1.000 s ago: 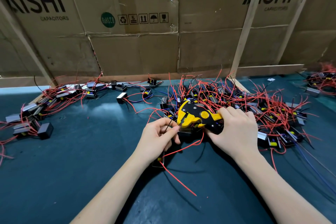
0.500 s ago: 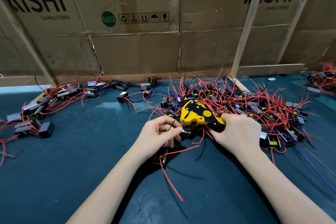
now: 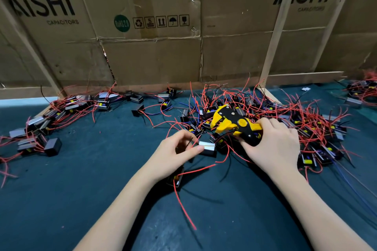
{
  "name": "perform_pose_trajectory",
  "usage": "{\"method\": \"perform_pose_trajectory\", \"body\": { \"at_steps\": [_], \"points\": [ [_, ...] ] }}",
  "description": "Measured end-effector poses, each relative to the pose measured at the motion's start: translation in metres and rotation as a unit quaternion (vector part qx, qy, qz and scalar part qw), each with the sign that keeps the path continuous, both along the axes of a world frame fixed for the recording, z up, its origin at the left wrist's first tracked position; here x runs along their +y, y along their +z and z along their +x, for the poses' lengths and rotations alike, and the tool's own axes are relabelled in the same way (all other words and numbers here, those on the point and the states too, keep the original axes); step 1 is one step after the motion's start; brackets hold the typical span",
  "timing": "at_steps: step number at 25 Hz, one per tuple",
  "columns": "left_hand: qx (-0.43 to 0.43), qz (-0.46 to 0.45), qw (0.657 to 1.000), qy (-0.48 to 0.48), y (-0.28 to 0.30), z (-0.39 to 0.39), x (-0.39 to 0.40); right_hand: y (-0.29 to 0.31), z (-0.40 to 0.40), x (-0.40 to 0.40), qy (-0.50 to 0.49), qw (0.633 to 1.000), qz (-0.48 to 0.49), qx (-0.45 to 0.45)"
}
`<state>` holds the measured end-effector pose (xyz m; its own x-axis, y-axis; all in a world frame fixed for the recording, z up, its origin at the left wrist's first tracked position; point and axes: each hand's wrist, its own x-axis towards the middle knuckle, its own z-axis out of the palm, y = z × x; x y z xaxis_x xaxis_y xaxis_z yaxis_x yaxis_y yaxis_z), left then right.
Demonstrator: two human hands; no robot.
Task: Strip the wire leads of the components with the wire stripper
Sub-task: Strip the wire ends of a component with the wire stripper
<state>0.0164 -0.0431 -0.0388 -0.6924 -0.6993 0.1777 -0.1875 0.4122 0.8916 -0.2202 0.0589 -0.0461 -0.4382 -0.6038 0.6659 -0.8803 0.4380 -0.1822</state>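
My right hand (image 3: pixel 273 149) grips the handles of the yellow-and-black wire stripper (image 3: pixel 230 121), whose jaws point left over the edge of the component pile. My left hand (image 3: pixel 173 155) sits left of the jaws and clear of them. Its thumb and forefinger are parted, and a thin black lead and a red lead cross the gap. The lower fingers curl over a small black component (image 3: pixel 175 179) under the palm, and its red leads trail toward me across the mat. A silver-faced component (image 3: pixel 207 147) lies just off my left thumb tip.
A dense heap of components with red leads (image 3: pixel 306 124) lies behind and to the right of the stripper. Another heap (image 3: pixel 51 112) lies at the left and a smaller one (image 3: pixel 363 91) at the far right. A cardboard wall (image 3: pixel 153 57) with wooden slats closes the back of the dark green mat (image 3: pixel 81 189).
My left hand has drawn back from the stripper jaws, and its thumb and forefinger have parted from the black lead they pinched. The stripper has shifted slightly right and away.
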Motion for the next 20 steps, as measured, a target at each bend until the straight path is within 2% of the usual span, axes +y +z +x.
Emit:
{"method": "perform_pose_trajectory", "body": {
  "at_steps": [2,7,12,16,20],
  "points": [
    [-0.011,0.0,1.0,0.015,0.008,0.012,-0.006,0.001,0.0,0.0,0.003,1.0,0.001,-0.004],
    [-0.007,0.081,0.995,-0.06,0.026,0.04,-0.016,0.001,-0.001,0.001,-0.001,1.0,-0.005,-0.009],
    [-0.018,0.06,0.996,-0.059,0.019,0.023,-0.006,0.004,0.004,0.001,0.016,0.999,-0.048,-0.002],
    [0.005,0.087,0.991,-0.102,0.02,0.02,-0.004,0.005,0.011,0.0,0.055,0.996,-0.063,0.001],
    [-0.029,0.065,0.99,-0.125,0.016,0.021,-0.005,0.005,0.014,0.0,0.073,0.995,-0.061,0.017]
  ]
}}
